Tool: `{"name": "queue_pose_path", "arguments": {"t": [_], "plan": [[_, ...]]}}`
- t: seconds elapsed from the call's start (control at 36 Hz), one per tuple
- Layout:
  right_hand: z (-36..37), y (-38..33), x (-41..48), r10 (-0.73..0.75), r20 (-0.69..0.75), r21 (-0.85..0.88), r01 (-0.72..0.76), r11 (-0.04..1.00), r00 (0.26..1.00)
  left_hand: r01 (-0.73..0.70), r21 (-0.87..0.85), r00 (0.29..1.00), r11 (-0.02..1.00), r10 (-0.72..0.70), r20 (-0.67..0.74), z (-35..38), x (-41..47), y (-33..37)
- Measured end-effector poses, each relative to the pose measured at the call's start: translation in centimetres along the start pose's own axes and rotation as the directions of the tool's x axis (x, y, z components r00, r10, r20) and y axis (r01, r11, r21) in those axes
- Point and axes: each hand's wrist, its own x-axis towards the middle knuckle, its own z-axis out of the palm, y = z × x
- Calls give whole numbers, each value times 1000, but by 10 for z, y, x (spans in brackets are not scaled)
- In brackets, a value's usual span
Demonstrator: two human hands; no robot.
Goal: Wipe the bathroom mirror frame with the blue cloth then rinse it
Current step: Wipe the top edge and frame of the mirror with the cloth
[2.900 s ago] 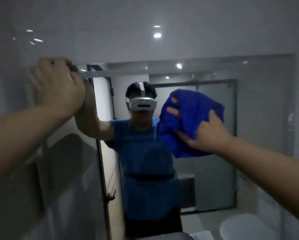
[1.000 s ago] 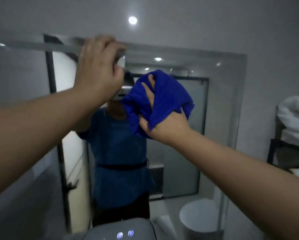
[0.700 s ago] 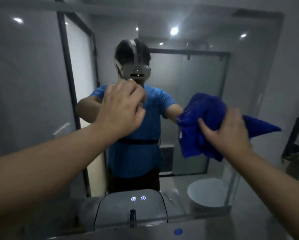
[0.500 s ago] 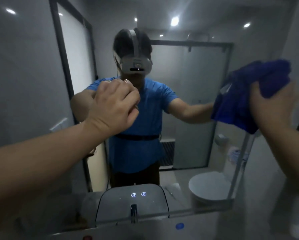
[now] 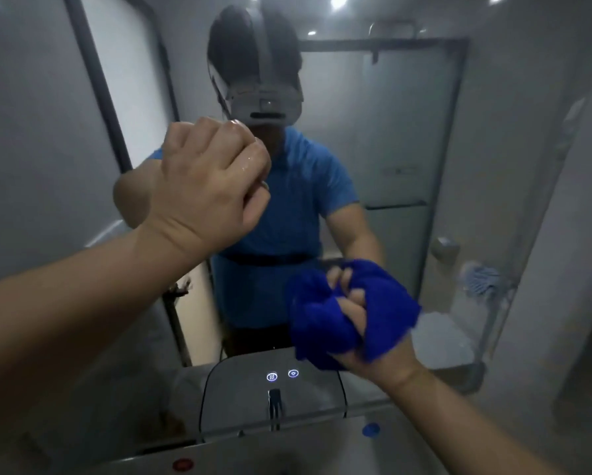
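The blue cloth (image 5: 322,323) is bunched up in my right hand (image 5: 370,361), low and right of centre, close in front of the glass just above the mirror's bottom frame edge (image 5: 431,395). Whether the cloth touches the glass I cannot tell. My left hand (image 5: 209,180) is a wet closed fist held up in front of the mirror at upper centre, with nothing in it. The mirror reflects a person in a blue shirt wearing a headset, whose reflected arm reaches down to the cloth.
Two lit touch buttons (image 5: 282,374) glow at the mirror's lower middle. A tap spout (image 5: 274,406) stands below them, with a red dot (image 5: 182,464) and a blue dot (image 5: 370,429) to either side. Glass shower doors and a toilet show in the reflection.
My right hand has carried the cloth from the mirror's upper right side down to its lower middle. The left fist has stayed raised, and the view has tilted down and closer.
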Motion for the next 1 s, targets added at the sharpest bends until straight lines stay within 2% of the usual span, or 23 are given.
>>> {"name": "queue_pose_path", "arguments": {"t": [0.08, 0.14, 0.19, 0.22, 0.25, 0.28, 0.31, 0.33, 0.36, 0.42, 0.47, 0.53, 0.58, 0.61, 0.67, 0.72, 0.75, 0.83, 0.94, 1.0], "plan": [[-19, 29, -29, 59, 19, 64, -60, 996, 998, -5, 13, 1000, 1000, 5, -23, 4, -2, 0], [-38, 41, -23, 172, 24, 63, -173, 983, 985, -4, 23, 1000, 1000, 4, -25, 4, -2, 0], [-50, 46, 1, 316, -63, 38, -314, 949, 947, 6, 41, 1000, 999, -6, -14, 3, -1, 0], [-54, 47, 23, 434, -173, 59, -430, 901, 884, 10, 49, 1000, 999, -10, 2, 2, 0, 0], [-58, 48, 51, 565, -298, 132, -553, 822, 769, 12, 58, 1000, 998, -13, 24, 1, 1, 1], [-64, 47, 85, 681, -394, 219, -657, 722, 617, 16, 68, 999, 998, -19, 46, 0, 2, 1], [-71, 44, 122, 736, -463, 276, -708, 650, 495, 20, 79, 997, 997, -25, 66, -1, 2, 2], [-78, 38, 161, 717, -536, 266, -717, 645, 446, 22, 85, 996, 996, -30, 85, -2, 2, 2], [-84, 30, 197, 671, -596, 225, -711, 667, 441, 25, 85, 994, 996, -34, 105, -4, 2, 3], [-89, -1, 258, 593, -637, 118, -697, 707, 493, 31, 80, 987, 996, -43, 152, -10, 4, 3], [-86, -41, 291, 527, -582, 30, -632, 775, 619, 73, 18, 976, 997, -75, 206, -19, 9, 6], [-80, -73, 297, 439, -513, 6, -509, 861, 737, 215, -154, 962, 964, -182, 202, -31, 13, 13], [-79, -94, 283, 383, -372, -6, -415, 910, 845, 394, -392, 919, 831, -365, 148, -51, 8, 23], [-78, -100, 272, 369, -266, -18, -387, 922, 891, 429, -467, 895, 773, -434, 104, -64, 1, 28], [-76, -105, 245, 332, -61, -52, -335, 941, 941, 404, -501, 895, 765, -444, 44, -87, -16, 45], [-74, -108, 221, 267, 71, -43, -265, 963, 961, 419, -486, 904, 767, -406, 138, -100, -32, 64], [-73, -109, 214, 250, 111, -2, -251, 968, 962, 479, -454, 877, 751, -425, 222, -102, -37, 72], [-75, -111, 211, 265, 240, 135, -302, 944, 934, 682, -346, 727, 645, -545, 418, -99, -43, 90], [-94, -98, 224, 289, 388, 252, -402, 880, 875, 699, -327, 709, 636, -553, 438, -91, -46, 103], [-102, -93, 231, 346, 434, 332, -505, 797, 832, 708, -252, 684, 660, -551, 478, -87, -52, 105]]}}
